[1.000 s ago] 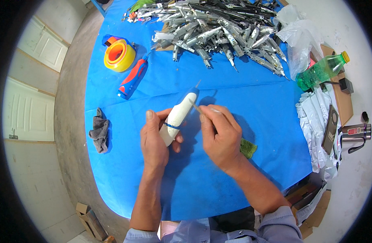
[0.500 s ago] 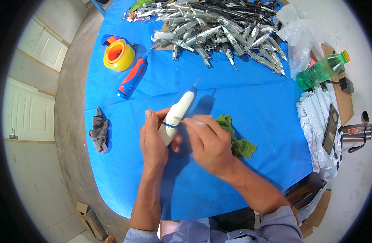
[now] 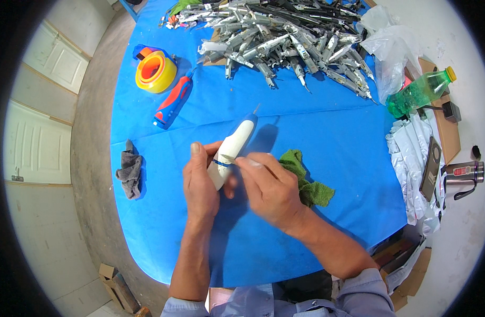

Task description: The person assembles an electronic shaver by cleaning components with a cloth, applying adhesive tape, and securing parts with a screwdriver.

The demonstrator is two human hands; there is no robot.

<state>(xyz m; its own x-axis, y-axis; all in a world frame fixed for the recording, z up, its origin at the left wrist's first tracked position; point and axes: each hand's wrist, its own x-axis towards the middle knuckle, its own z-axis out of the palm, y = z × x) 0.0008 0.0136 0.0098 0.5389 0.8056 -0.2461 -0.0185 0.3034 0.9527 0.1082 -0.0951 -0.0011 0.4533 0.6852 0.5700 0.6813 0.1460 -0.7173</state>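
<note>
My left hand [image 3: 200, 182] is wrapped round a white electric toothbrush handle [image 3: 236, 140] with a blue front and a blue ring low on its body. The handle tilts up and to the right, its thin metal shaft pointing away from me. Against its right side, just above the ring, my right hand [image 3: 274, 187] is closed in a pinch. Something small and thin seems to be between those fingertips, too hidden to name. A green cloth [image 3: 313, 191] lies beside and partly behind my right hand.
A large pile of grey toothbrush inner parts [image 3: 300, 45] covers the far side. Yellow tape [image 3: 157, 73] and a red-and-blue toothbrush handle [image 3: 173, 100] lie far left, a grey cloth [image 3: 129, 170] nearer. On the right are a green bottle [image 3: 419, 94], silvery packets [image 3: 406, 153] and a phone [image 3: 431, 166].
My right hand's fingertips have shifted very slightly against the side of the toothbrush handle. The left hand and the handle are nearly still.
</note>
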